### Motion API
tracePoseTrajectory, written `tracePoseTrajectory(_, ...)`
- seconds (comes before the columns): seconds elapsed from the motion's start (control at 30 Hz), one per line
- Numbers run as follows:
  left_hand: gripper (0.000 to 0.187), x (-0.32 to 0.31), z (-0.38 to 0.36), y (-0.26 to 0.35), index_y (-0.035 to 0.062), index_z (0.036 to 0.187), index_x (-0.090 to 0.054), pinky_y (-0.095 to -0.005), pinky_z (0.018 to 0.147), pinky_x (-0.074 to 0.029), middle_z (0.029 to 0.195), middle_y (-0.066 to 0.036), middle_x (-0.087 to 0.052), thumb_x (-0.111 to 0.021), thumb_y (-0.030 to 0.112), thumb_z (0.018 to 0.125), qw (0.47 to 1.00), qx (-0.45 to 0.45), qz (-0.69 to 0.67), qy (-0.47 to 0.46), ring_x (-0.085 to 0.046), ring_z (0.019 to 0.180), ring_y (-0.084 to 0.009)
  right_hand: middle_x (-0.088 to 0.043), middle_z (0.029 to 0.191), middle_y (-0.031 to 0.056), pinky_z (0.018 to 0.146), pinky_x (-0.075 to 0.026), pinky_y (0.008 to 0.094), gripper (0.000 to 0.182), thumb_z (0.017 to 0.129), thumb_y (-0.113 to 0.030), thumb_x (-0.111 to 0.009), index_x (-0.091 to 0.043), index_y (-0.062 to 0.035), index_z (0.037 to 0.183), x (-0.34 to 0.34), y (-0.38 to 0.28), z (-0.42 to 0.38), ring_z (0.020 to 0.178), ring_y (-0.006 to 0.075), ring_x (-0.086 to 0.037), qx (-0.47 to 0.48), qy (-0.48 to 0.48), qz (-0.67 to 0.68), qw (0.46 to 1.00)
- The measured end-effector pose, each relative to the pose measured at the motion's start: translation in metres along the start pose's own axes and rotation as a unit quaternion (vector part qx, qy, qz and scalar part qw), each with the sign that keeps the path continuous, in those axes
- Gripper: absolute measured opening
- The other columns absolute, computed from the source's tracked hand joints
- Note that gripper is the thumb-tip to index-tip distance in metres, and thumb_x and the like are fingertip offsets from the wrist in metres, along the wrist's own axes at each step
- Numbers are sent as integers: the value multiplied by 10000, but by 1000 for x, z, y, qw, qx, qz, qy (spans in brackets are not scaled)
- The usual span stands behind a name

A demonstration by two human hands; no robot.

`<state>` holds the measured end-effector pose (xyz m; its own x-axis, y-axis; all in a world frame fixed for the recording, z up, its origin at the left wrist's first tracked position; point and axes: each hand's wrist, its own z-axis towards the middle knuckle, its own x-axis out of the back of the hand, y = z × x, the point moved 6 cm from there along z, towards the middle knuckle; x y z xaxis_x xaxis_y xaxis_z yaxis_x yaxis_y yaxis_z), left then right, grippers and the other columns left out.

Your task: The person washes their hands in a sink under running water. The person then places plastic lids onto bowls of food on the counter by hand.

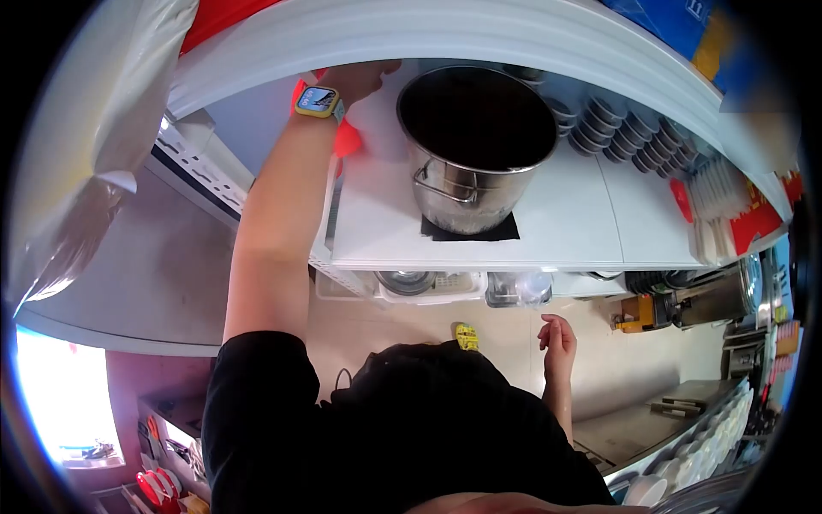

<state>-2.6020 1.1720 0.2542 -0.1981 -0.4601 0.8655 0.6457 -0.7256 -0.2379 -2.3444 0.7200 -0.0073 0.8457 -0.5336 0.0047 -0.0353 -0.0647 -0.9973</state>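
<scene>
My left hand (355, 79) reaches far up to the back of a white shelf (565, 223), with a smartwatch (318, 101) on the wrist. Its fingertips slip under the white ledge above and are partly hidden, so I cannot see if it grips anything. A red object (347, 141) lies just beside the wrist. To the right of that hand stands a large steel pot (475, 137) on a dark mat (505, 231), empty and dark inside. My right hand (558, 336) hangs lower, below the shelf, with its fingers loosely curled and nothing in it.
Rows of dark bowls (625, 128) line the shelf to the right of the pot, with a red lid (681, 199) and white containers (715, 197) further right. Clear tubs (428, 284) sit under the shelf. White bowls (685, 467) are stacked at the lower right by a steel counter (634, 428).
</scene>
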Motion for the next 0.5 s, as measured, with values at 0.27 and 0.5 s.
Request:
tracePoseTrajectory(0.27, 67, -17, -10, 2, 109, 859, -693, -392, 824, -498, 888, -96, -615, -665, 153, 817, 1000, 12, -9, -4, -618, 939, -276, -525, 682, 0, 532, -338, 192, 263, 1019, -217, -456, -631, -21, 1042, 10, -6, -19, 572, 48, -415, 3, 29, -9, 1000)
tracePoseTrajectory(0.5, 86, -24, -6, -6, 100, 877, -689, -402, 846, -498, 948, -98, -586, -682, 159, 815, 998, 16, -46, -50, -601, 983, -287, -526, 681, -2, 530, -332, 191, 259, 1021, -218, -457, -632, -28, 1039, 15, 2, -27, 568, 45, -407, -1, 36, -3, 999)
